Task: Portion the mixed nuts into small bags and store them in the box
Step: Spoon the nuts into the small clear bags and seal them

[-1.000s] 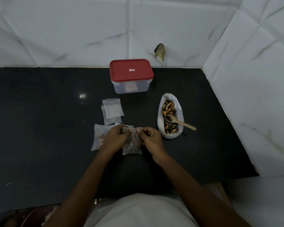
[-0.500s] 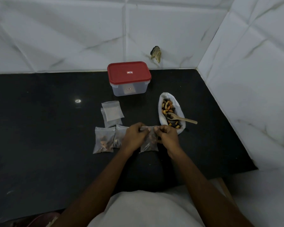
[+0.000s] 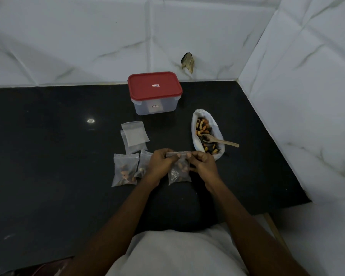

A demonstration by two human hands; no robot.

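Observation:
My left hand (image 3: pixel 161 163) and my right hand (image 3: pixel 202 163) pinch the top strip of a small clear bag of nuts (image 3: pixel 179 174) between them, just above the black counter. Two filled small bags lie to the left: one flat (image 3: pixel 125 169), the other (image 3: pixel 144 163) partly hidden behind my left hand. A short stack of empty small bags (image 3: pixel 134 136) lies behind them. The open white bag of mixed nuts (image 3: pixel 206 134) is at the right, with a wooden spoon (image 3: pixel 219 140) resting in it. The clear box with a red lid (image 3: pixel 154 92) stands shut at the back.
White marble-patterned walls close the counter at the back and at the right. The counter's front edge (image 3: pixel 287 208) is near my body. A dark chip (image 3: pixel 187 60) marks the back wall above the box.
The view has shifted slightly, so everything sits a little further right and lower. Both hands keep pinching the bag's top strip; my fingers have worked along it. Nothing else has moved.

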